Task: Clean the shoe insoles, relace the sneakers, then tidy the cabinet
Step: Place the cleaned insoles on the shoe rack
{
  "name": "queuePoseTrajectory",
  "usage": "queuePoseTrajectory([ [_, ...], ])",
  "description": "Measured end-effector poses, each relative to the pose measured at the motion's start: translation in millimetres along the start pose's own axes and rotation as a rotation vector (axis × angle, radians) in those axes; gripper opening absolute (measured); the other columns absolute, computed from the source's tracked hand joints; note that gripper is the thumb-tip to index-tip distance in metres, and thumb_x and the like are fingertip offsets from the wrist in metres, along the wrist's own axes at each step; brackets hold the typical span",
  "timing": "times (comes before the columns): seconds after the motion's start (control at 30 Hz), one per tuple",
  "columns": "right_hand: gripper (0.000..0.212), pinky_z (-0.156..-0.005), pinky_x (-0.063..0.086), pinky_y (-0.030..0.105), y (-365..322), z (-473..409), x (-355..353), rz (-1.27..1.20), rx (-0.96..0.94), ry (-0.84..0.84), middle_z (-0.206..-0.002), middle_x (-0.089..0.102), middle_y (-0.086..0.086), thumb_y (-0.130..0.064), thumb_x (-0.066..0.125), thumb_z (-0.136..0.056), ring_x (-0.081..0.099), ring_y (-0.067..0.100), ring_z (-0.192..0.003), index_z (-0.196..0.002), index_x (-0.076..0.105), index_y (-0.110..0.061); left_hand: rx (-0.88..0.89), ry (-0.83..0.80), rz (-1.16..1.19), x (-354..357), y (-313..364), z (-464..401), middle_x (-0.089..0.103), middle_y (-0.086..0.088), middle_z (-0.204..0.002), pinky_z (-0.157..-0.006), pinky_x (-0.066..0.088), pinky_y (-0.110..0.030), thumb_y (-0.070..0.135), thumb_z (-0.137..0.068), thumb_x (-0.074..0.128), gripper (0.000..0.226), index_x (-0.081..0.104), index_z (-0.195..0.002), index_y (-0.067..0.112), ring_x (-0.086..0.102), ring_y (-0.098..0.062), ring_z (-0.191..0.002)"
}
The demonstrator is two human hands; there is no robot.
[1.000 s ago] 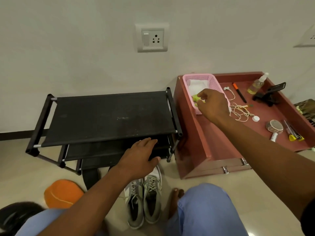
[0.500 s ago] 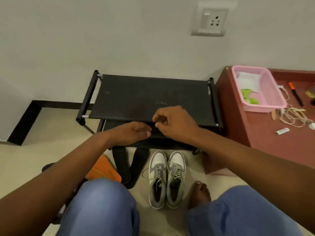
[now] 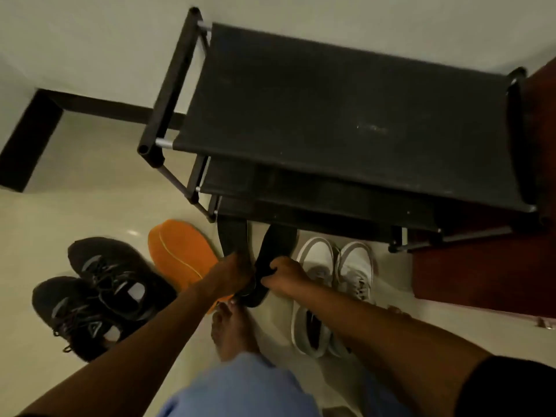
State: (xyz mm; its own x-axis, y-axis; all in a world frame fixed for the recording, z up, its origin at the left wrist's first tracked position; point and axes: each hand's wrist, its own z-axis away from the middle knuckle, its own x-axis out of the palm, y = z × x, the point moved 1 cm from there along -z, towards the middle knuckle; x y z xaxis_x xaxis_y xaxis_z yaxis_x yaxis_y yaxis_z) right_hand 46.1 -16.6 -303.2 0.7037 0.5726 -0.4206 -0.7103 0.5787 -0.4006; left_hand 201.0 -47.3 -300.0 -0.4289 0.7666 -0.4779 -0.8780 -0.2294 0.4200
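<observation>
Both my hands drop from the rack [image 3: 346,121] | left hand [image 3: 233,273] and right hand [image 3: 285,273] each pinch a black insole [image 3: 275,251].

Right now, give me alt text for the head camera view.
Left hand and right hand each grip a black insole on the floor before a black shoe rack. Black sneakers and an orange insole lie left, grey-white sneakers right.
</observation>
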Motion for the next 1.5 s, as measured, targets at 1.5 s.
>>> queuePoseTrajectory([
  [1.5,0.017,-0.081,0.057,0.039,87.7,100.5,-30.8,-0.731,0.322,0.004,-0.103,0.055,0.006,-0.008,0.06,-0.101,0.058,0.022,-0.09,-0.109,0.05,-0.019,-0.203,0.06,0.886,71.5,-42.0,46.2,0.07,-0.013,-0.104,-0.088,0.059,-0.044,-0.001,-0.084,0.081,0.035,0.066,-0.113,0.01,0.068,-0.038,-0.106],
])
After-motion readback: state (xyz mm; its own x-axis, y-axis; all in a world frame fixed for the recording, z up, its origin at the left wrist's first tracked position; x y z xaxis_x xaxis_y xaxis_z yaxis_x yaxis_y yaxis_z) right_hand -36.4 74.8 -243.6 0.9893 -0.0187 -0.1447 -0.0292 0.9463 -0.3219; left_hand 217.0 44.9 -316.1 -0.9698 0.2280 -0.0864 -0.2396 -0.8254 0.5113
